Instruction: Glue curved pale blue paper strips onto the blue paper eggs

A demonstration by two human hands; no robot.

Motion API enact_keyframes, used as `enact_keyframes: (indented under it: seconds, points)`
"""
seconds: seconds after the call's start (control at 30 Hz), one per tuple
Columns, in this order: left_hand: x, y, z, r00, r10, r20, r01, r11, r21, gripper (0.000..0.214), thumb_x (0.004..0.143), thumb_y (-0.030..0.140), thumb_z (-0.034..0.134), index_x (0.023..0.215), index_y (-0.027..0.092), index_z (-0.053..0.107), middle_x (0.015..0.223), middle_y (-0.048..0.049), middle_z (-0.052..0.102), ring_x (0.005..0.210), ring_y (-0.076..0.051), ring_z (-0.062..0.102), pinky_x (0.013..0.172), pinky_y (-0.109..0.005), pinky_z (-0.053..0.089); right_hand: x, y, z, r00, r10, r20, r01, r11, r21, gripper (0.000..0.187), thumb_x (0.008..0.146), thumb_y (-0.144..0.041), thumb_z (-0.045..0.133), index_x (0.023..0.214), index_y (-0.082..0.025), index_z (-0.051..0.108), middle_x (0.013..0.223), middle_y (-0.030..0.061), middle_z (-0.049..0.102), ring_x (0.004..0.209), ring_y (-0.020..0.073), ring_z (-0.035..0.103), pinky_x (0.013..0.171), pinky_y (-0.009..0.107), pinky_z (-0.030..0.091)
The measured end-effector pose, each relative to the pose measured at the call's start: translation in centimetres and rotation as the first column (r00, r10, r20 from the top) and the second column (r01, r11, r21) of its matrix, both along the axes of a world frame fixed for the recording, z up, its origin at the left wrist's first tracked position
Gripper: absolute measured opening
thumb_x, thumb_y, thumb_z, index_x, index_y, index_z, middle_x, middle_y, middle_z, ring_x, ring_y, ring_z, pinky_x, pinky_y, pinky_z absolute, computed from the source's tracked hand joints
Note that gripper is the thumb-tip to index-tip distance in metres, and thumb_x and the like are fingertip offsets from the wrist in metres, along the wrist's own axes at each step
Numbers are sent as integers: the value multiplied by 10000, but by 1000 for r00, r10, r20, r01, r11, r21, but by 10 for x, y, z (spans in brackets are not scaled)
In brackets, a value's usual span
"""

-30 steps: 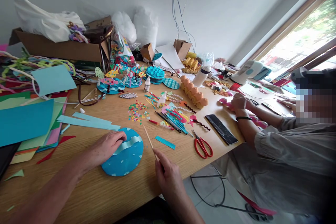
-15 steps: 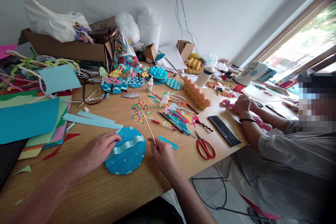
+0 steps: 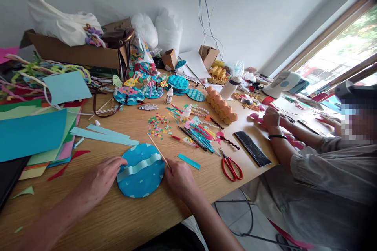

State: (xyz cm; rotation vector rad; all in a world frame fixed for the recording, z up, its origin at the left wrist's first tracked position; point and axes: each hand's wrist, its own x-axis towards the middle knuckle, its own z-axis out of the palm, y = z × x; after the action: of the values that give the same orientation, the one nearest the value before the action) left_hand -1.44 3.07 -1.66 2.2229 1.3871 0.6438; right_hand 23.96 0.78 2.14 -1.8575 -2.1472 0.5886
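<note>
A round blue paper disc (image 3: 141, 184) with small pale patches lies on the table before me. A wavy light-blue paper strip (image 3: 138, 168) crosses its middle. My left hand (image 3: 103, 178) has its fingers closed at the disc's left edge, holding it there. In my right hand (image 3: 181, 176) is a thin wooden stick (image 3: 157, 147), pinched at its lower end. The stick slants up and left past the disc's right edge, by the strip's end. Right of this hand lies a short blue paper strip (image 3: 189, 161).
Red-handled scissors (image 3: 232, 168), a black slab (image 3: 252, 148), pens (image 3: 193, 138) and paper confetti (image 3: 159, 126) lie beyond my right hand. Paper strips (image 3: 103, 135) and coloured sheets (image 3: 32, 129) spread to the left. Finished fish crafts (image 3: 129, 96) stand behind. A co-worker's hands (image 3: 271, 117) handle pink pieces at right.
My left hand has drawn back from the strip to the disc's left edge. My right hand has moved slightly left and down, and the stick now tilts further left.
</note>
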Motion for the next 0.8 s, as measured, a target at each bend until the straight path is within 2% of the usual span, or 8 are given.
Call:
enact_keyframes:
  seconds: [0.17,0.33,0.5,0.6,0.67,0.73,0.8]
  points:
    - [-1,0,-5,1000,1,15,-1,999,35,290,859,259,317,911,233,601,919,-33,663,864,-189,618,781,-290,471,-1,5,7,999,-25,-32,25,1000,0,361,816,-101,384,1024,-203,661,753,45,712,668,142,627,561,202,327]
    - [-1,-1,-4,1000,15,22,-16,999,31,285,858,267,322,914,243,601,928,-30,666,867,-193,618,784,-297,479,-6,13,3,1000,-11,3,11,999,-46,332,809,-117,416,978,-222,681,835,54,728,748,163,653,607,207,357]
    - [1,-2,-2,1000,20,12,-20,999,33,288,844,247,331,921,238,608,936,-39,668,888,-201,617,816,-311,476,-4,12,9,991,-70,-112,68,998,-18,367,824,-100,386,1051,-192,659,766,51,717,678,152,641,587,199,372]
    - [3,-2,1,1000,20,1,-20,999,35,302,826,239,326,912,239,616,935,-41,673,890,-209,620,813,-318,483,1,0,25,980,-84,-182,92,995,32,327,898,-228,388,1141,-165,596,686,30,682,615,150,615,561,202,370]
    - [4,-2,5,1000,24,-5,-24,999,26,309,818,232,319,901,238,617,930,-40,676,885,-208,624,808,-318,488,5,-12,36,977,-23,-214,36,998,56,347,933,-338,362,1145,-169,579,727,32,675,659,153,620,603,206,391]
    - [4,-3,6,1000,15,-13,-15,1000,25,306,814,228,324,898,235,618,931,-43,679,884,-207,629,803,-314,494,8,-27,42,969,24,-245,-14,999,40,366,961,-324,290,1132,-193,586,802,43,683,741,153,636,653,205,409]
    - [4,-4,6,1000,10,-16,-9,998,55,294,817,236,336,896,230,619,938,-50,680,894,-212,629,806,-313,497,10,-42,40,968,21,-250,-22,1000,1,363,960,-285,285,1135,-199,591,809,49,690,752,154,646,658,203,424]
